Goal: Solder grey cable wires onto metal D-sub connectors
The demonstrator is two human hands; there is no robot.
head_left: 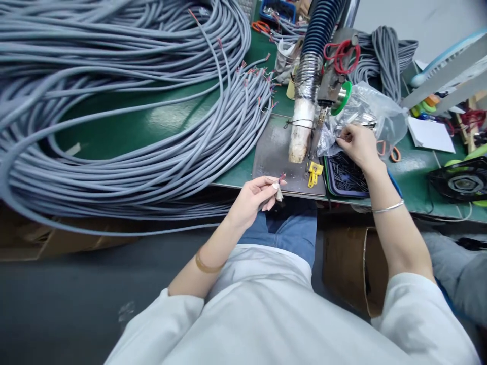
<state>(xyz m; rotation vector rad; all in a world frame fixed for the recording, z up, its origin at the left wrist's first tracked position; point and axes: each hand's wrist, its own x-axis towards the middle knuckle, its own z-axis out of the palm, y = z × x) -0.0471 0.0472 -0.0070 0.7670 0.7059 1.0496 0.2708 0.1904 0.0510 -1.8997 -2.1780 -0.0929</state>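
My left hand is closed on the end of a grey cable, its thin coloured wires poking out past the fingertips above the table's front edge. Something whitish hangs just below those wires. Further right, my right hand pinches at the edge of a clear plastic bag; what sits between the fingertips is too small to make out. Below that hand lies a tray of small black tube-like pieces. Between my hands, a yellow tool rests on a dark mat.
Large coils of grey cable fill the table's left side. A ducted hose and a stand with a green spool rise in the middle. Orange-handled scissors, a white pad and a black fan lie to the right.
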